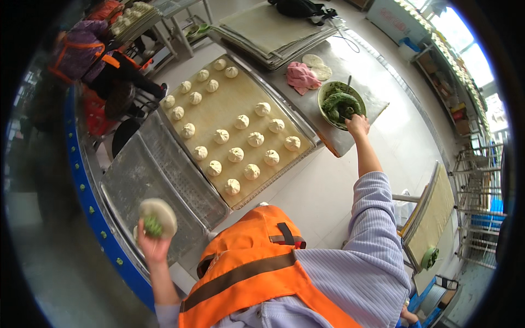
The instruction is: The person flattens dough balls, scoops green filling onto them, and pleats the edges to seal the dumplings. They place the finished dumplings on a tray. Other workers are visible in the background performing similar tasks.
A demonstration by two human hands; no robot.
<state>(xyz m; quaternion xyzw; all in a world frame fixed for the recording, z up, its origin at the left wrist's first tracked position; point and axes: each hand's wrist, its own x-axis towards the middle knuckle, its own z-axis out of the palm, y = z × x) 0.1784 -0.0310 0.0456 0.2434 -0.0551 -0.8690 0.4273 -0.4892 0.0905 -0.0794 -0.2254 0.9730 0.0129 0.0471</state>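
Note:
A round dough wrapper (169, 213) with a heap of chopped green filling (153, 226) on it rests in my left hand (155, 246), above a metal tray at the left. My right hand (358, 124) reaches to the near rim of a bowl (321, 95) of green filling (341, 103) and grips a utensil, largely hidden by the hand and filling. Another utensil handle (349, 82) stands up at the bowl's far side. Between my hands, several pleated buns (256, 139) sit in rows on a cloth-lined tray (229, 102).
A pink cloth (302, 78) and flat dough rounds (322, 72) lie beside the bowl on the metal table (289, 96). Stacked trays (262, 33) are behind. A blue conveyor belt (88, 197) carrying small green heaps curves along the left. A seated person (88, 53) is at upper left.

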